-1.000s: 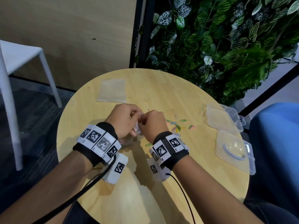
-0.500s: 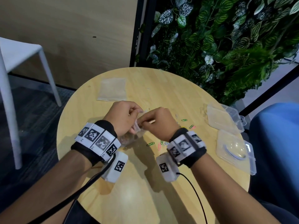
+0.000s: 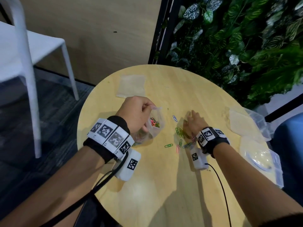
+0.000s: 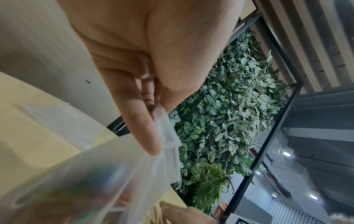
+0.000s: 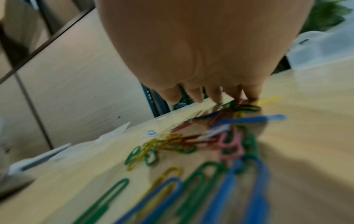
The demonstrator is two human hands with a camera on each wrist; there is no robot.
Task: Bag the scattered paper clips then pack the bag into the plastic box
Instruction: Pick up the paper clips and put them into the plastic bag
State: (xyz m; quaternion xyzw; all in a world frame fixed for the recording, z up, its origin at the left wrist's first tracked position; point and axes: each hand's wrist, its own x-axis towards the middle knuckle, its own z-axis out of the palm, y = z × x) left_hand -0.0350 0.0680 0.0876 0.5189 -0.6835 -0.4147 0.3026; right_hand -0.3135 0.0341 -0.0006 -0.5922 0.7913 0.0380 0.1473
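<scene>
My left hand [image 3: 139, 112] pinches the rim of a clear plastic bag [image 3: 155, 126] that holds several coloured paper clips; in the left wrist view its fingers [image 4: 145, 136] grip the bag's edge [image 4: 166, 133]. To the right, my right hand [image 3: 195, 120] lies flat with straight fingers [image 5: 214, 95] over a heap of loose coloured paper clips [image 3: 180, 135] on the round wooden table [image 3: 164, 177]. The same clips [image 5: 201, 144] spread below my palm in the right wrist view. Two clear plastic boxes [image 3: 247, 123] [image 3: 262, 158] sit at the table's right edge.
A flat clear bag [image 3: 131, 86] lies at the far left of the table. A white chair [image 3: 24, 51] stands to the left, a plant wall [image 3: 237, 46] behind the table. Cables hang from both wrist units over the table's near edge.
My hands have parted: the right one let go of the bag and moved right, down onto the loose clips. The left hand keeps holding the bag, whose mouth now faces right.
</scene>
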